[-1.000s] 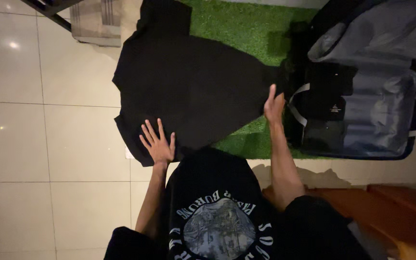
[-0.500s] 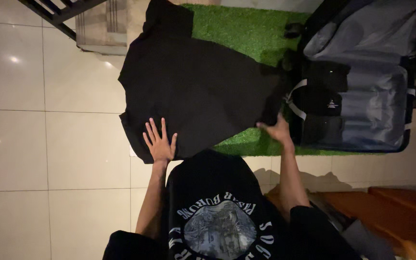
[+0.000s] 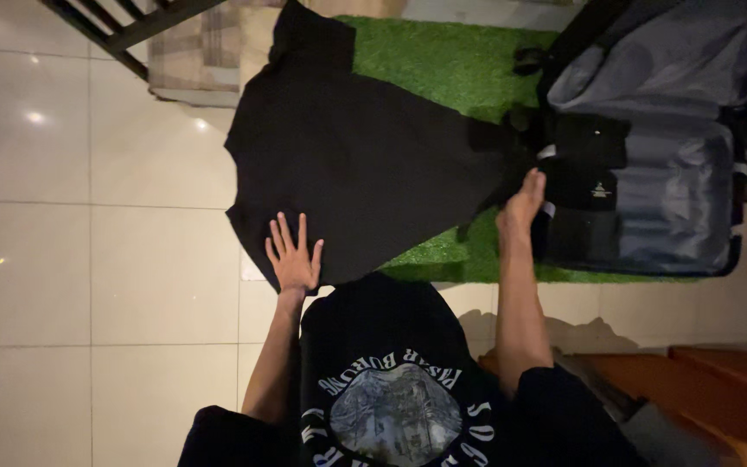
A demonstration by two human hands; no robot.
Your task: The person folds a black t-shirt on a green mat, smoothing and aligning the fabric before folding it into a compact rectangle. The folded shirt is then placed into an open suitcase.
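A black T-shirt (image 3: 365, 156) lies spread out, partly on white floor tiles and partly on a green turf mat (image 3: 430, 56). My left hand (image 3: 294, 255) rests flat on the shirt's near left corner with its fingers spread. My right hand (image 3: 520, 207) grips the shirt's right edge and holds that edge a little off the mat, close to the open suitcase (image 3: 676, 186).
The grey-lined suitcase lies open on the right with dark folded clothes (image 3: 585, 164) inside. A striped cloth (image 3: 192, 60) and a black metal frame (image 3: 123, 26) are at the top left. An orange wooden surface (image 3: 719, 380) is at the bottom right.
My right hand went from raised and open down to the shirt's right edge, took hold of it and lifted it. My left hand stayed flat on the shirt.
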